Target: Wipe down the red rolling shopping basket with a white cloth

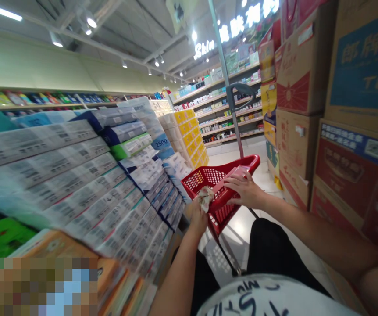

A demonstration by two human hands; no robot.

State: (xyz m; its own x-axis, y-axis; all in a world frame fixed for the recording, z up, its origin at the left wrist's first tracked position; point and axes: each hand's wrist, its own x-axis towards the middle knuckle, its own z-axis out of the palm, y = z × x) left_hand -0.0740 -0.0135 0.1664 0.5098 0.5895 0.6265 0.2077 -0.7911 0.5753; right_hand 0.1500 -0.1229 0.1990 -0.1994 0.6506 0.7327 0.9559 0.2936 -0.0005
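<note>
A red shopping cart basket with punched walls stands in front of my body. At its near left rim, my left hand is closed on a crumpled whitish cloth with brownish patches; whether it is fabric or paper I cannot tell. My right hand is over the right part of the basket, its fingers wrapped across the top of a flat pink box. That box slants along the basket's near side. Part of it is hidden under my fingers.
Stacked tissue packs line the left side, with yellow-and-white packs farther on. Cardboard cartons are piled close on the right. A metal pole with a dark handle rises beyond the cart. Stocked shelves stand at the back.
</note>
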